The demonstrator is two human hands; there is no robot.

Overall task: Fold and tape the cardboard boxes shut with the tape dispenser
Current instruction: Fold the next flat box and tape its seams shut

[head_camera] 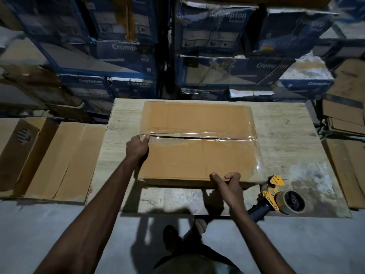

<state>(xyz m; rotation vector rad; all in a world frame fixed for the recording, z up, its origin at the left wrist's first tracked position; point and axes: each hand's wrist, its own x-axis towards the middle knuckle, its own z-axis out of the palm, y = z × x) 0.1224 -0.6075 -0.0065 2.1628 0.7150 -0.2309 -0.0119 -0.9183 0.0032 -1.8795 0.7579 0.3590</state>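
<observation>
Box (pixel 197 155) at frame centre on the table (pixel 292 135), seam (pixel 197 137) already taped: gripped at the seam's left end by curled fingers of the left hand (pixel 138 147), pinched at the near edge by the right hand (pixel 229 182), tape dispenser (pixel 276 196) lower right; probably needed the tape tail (pixel 145 137) rubbed down flat.

Dim shot; brightest patch is the cardboard box (pixel 197 157) and the surface (pixel 286 139) round it, corners fall dark. Shadows drop on my side of the box, onto the floor (pixel 59 234). Glare streaks on the tape (pixel 207 135) across it. Cartons (pixel 122 50) beyond the box smeared, edges bowed.
</observation>
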